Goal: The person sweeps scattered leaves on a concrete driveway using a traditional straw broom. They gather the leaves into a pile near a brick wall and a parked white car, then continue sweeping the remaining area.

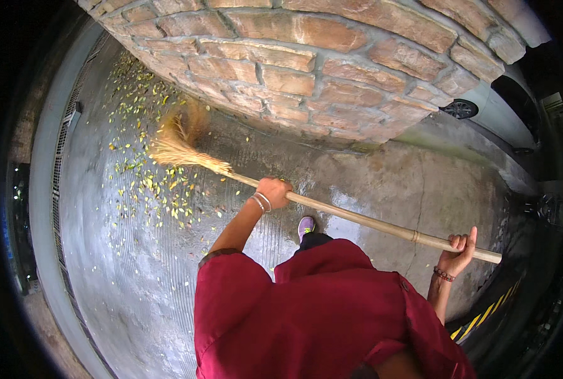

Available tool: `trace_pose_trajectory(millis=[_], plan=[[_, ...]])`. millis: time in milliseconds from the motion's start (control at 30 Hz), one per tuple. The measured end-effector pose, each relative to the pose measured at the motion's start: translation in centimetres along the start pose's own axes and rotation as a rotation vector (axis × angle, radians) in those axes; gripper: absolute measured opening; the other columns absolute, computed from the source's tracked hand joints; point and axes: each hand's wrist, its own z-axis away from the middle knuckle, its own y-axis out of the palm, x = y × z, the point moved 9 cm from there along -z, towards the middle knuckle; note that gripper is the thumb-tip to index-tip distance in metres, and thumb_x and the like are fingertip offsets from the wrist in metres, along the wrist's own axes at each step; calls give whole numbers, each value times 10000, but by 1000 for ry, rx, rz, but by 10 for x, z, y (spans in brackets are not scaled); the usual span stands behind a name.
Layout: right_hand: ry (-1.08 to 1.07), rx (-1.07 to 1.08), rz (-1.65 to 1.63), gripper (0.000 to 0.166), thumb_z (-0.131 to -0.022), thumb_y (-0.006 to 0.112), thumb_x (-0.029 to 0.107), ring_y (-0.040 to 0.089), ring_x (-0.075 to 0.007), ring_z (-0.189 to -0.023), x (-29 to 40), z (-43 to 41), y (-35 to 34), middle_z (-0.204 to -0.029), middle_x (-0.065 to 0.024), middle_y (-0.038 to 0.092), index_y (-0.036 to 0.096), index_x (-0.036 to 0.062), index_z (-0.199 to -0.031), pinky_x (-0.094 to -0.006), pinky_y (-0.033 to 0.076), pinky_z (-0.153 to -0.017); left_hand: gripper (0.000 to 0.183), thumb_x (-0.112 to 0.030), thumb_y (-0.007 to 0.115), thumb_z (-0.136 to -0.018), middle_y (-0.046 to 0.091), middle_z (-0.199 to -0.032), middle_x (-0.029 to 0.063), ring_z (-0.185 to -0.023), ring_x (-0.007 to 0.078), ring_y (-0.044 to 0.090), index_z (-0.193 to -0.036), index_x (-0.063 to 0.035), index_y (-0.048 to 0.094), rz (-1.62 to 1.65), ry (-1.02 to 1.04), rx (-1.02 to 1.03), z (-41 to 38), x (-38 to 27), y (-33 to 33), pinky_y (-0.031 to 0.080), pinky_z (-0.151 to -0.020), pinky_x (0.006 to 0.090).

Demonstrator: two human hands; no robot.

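Note:
A straw broom with a pale wooden or bamboo handle [357, 215] slants across the view in front of me. My left hand [274, 192], with silver bangles at the wrist, is closed around the handle just behind the bristles. Near the handle's far end, my right hand [459, 251] holds it with one digit pointing up; a beaded bracelet circles that wrist. The bristles [182, 154] fan out to the left and are partly blurred. Yellow and green fallen leaves [167, 194] lie scattered on the wet concrete around and below them.
A stone wall [309, 76] rises ahead, close to the bristles. A drain grate [58, 189] and pale kerb run along the left. A light-coloured car [499, 113] stands beyond the wall at right. Yellow-and-black striping [485, 315] marks an edge at lower right. The grooved concrete is wet.

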Motion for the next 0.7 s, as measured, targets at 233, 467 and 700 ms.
trace_pose_trajectory(millis=[233, 467, 700], plan=[[-198, 498, -127, 478, -920, 462, 137, 259, -28, -488, 184, -22, 65, -575, 73, 274, 361, -50, -1348, -204, 302, -537, 118, -233, 618, -656, 621, -635, 56, -658, 272, 639, -735, -145, 615, 110, 212, -271, -32, -125, -71, 486, -631, 419], [-238, 81, 224, 262, -912, 517, 155, 297, -55, -499, 49, 19, 85, -595, 63, 308, 547, 1, -1122, -234, 288, -451, 200, -289, 601, -710, 667, -844, 133, -814, 314, 647, -848, -165, 677, 101, 28, 257, -40, 2, 1, 517, -689, 456], [-38, -96, 134, 483, -905, 506, 167, 322, -51, -528, 27, 20, 22, -620, 67, 313, 398, -50, -1323, -228, 323, -506, 135, -255, 606, -659, 656, -716, 85, -690, 318, 645, -731, -148, 647, 22, 22, -34, -3, 11, -57, 505, -608, 450]])
